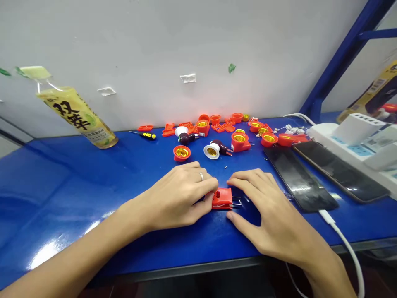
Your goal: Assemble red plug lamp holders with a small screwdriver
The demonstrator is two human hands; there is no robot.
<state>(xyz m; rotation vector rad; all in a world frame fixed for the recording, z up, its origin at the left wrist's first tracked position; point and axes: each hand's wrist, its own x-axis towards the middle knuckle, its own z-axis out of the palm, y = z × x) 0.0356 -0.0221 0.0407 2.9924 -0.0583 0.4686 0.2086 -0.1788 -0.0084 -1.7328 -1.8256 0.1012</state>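
Note:
A red plug-in lamp holder (pixel 222 198) lies on the blue tabletop, its metal pins pointing right. My left hand (pixel 190 196) is closed around its left end, thumb and fingers pinching it; the part under the fingers is hidden. A ring shows on that hand. To the right, my right hand (pixel 263 203) is open, thumb and fingers apart around the pins. It does not visibly grip anything. Just behind the hands sit a red lamp socket (pixel 181 153) and a brown-and-white lamp holder (pixel 214 150). A tiny screw (pixel 226 167) lies near them.
Several red sockets and casings lie along the wall, with a yellow-and-black screwdriver (pixel 145 135) to their left. A drink bottle (pixel 79 118) leans at far left. Two dark phones, a black one (pixel 297 178) with a white cable (pixel 343 240), and a white power strip (pixel 347 140) occupy the right.

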